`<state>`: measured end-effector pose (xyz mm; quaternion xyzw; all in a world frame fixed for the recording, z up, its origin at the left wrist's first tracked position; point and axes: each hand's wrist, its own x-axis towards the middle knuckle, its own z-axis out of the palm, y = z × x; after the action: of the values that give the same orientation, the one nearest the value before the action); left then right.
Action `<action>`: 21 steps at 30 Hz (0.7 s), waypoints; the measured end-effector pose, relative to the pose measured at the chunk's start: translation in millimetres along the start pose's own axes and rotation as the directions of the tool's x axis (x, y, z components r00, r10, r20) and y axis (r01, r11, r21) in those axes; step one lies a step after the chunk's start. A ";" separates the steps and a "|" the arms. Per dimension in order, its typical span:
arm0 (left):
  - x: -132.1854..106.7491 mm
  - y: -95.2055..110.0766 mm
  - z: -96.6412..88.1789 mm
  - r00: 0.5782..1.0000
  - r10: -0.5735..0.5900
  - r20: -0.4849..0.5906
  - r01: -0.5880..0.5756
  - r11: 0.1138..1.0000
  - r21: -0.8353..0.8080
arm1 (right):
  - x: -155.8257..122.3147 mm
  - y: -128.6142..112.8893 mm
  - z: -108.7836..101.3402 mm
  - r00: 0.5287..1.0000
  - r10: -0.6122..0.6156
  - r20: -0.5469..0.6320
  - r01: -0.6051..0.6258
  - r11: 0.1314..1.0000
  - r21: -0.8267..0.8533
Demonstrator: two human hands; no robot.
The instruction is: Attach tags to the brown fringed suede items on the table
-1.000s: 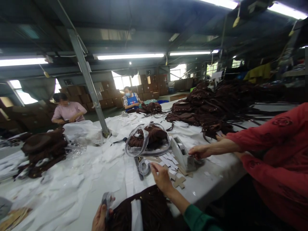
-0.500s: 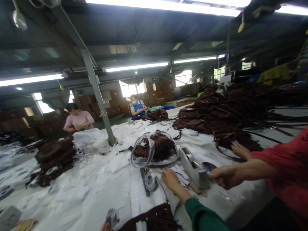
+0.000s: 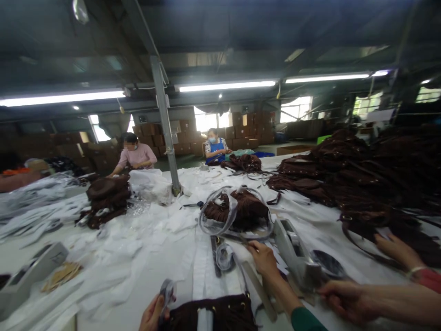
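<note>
My left hand (image 3: 150, 316) is at the bottom edge, closed on a crumpled piece of clear plastic (image 3: 167, 292). It sits beside a brown fringed bag (image 3: 220, 315) with a white strip across it, which lies just in front of me. My right hand (image 3: 264, 258), in a green sleeve, reaches over the white table. Its fingers curl down onto small white paper slips (image 3: 280, 264) beside a grey tape dispenser (image 3: 294, 255). What the fingers hold is hidden.
A co-worker's hand (image 3: 344, 299) at the right pulls at the dispenser; the other hand (image 3: 396, 250) rests by a big pile of brown bags (image 3: 361, 184). A bagged brown bag (image 3: 241, 209), a steel post (image 3: 167, 133) and two seated people are farther back.
The view has swung left and lifted. My right hand has slid forward from the loose slips to beside the dispenser. The co-worker's hand has drawn back from the dispenser toward me.
</note>
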<state>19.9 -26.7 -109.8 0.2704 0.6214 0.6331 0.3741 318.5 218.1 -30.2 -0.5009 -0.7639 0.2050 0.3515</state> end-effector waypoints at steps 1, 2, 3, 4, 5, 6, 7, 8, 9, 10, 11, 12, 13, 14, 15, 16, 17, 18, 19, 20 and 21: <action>1.4 -1.8 -1.1 1.000 0.013 0.009 -0.013 1.000 -0.010 | 1.1 -5.8 -3.1 1.000 -0.009 -0.017 0.010 1.000 0.016; 3.0 -3.7 -1.8 1.000 0.019 0.014 -0.019 1.000 -0.018 | 1.5 -13.3 -5.4 0.999 -0.017 -0.031 0.018 0.999 0.035; 4.5 -5.3 -1.9 1.000 0.020 0.015 -0.020 0.999 -0.026 | 0.7 -22.7 -6.4 0.999 -0.024 -0.039 0.027 0.998 0.060; 5.7 -6.3 -1.5 1.000 0.018 0.019 -0.017 0.999 -0.035 | -1.6 -33.7 -5.8 0.999 -0.034 -0.036 0.037 0.995 0.094; 6.1 -6.3 -0.6 1.000 0.014 0.017 -0.013 0.999 -0.046 | -5.6 -46.3 -3.4 0.999 -0.047 -0.021 0.049 0.990 0.135; 5.4 -5.0 0.8 1.000 0.016 0.012 -0.015 0.998 -0.059 | -11.3 -60.0 0.9 0.998 -0.063 0.006 0.061 0.982 0.177; 3.7 -2.2 2.5 1.000 0.027 0.005 -0.027 0.997 -0.075 | -18.6 -74.3 7.2 0.995 -0.084 0.049 0.072 0.974 0.216; 1.3 1.9 4.3 0.999 0.043 -0.003 -0.043 0.995 -0.094 | -27.0 -88.9 15.0 0.989 -0.109 0.102 0.081 0.966 0.244; -1.4 6.9 6.1 0.998 0.070 -0.011 -0.070 0.991 -0.110 | -36.2 -103.0 24.0 0.978 -0.132 0.162 0.087 0.962 0.257; -3.8 12.2 7.6 0.996 0.092 -0.010 -0.093 0.987 -0.132 | -45.5 -116.4 33.8 0.963 -0.151 0.224 0.089 0.960 0.265; -5.4 17.2 8.6 0.994 0.105 0.004 -0.103 0.982 -0.160 | -54.6 -128.6 43.9 0.946 -0.167 0.278 0.091 0.959 0.268; -6.0 21.4 9.1 0.994 0.111 -0.011 -0.111 0.978 -0.177 | -62.9 -139.4 53.8 0.929 -0.181 0.324 0.092 0.958 0.271; -5.9 24.5 9.1 0.993 0.112 -0.026 -0.115 0.975 -0.189 | -70.3 -148.7 63.2 0.914 -0.191 0.359 0.094 0.958 0.271; -5.2 26.3 8.7 0.993 0.111 -0.036 -0.116 0.973 -0.201 | -76.5 -156.6 71.7 0.900 -0.200 0.388 0.097 0.958 0.269; -4.3 27.1 8.1 0.993 0.111 -0.047 -0.118 0.970 -0.211 | -81.4 -163.0 79.1 0.887 -0.208 0.412 0.104 0.959 0.262; -3.5 27.2 7.5 0.992 0.112 -0.052 -0.121 0.968 -0.221 | -85.2 -168.1 85.3 0.876 -0.214 0.431 0.113 0.962 0.248; -2.8 26.7 7.1 0.992 0.116 -0.054 -0.126 0.965 -0.232 | -87.8 -172.3 90.2 0.865 -0.219 0.452 0.125 0.965 0.229; -2.4 26.1 6.8 0.991 0.122 -0.055 -0.132 0.961 -0.243 | -89.5 -175.6 93.9 0.854 -0.223 0.470 0.140 0.968 0.206; -2.1 25.5 6.7 0.990 0.130 -0.056 -0.140 0.957 -0.254 | -90.5 -178.3 96.7 0.843 -0.227 0.487 0.155 0.971 0.183; -1.8 25.1 6.8 0.989 0.137 -0.055 -0.147 0.953 -0.265 | -90.9 -180.8 98.8 0.831 -0.229 0.506 0.170 0.972 0.162; -1.6 24.8 6.8 0.988 0.143 -0.052 -0.152 0.949 -0.276 | -91.1 -183.0 100.4 0.819 -0.233 0.525 0.183 0.972 0.145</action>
<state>22.9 -22.7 -84.6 0.2504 0.5100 0.7446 0.3504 153.2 63.4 -5.8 -0.3208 -0.8720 0.3309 0.1649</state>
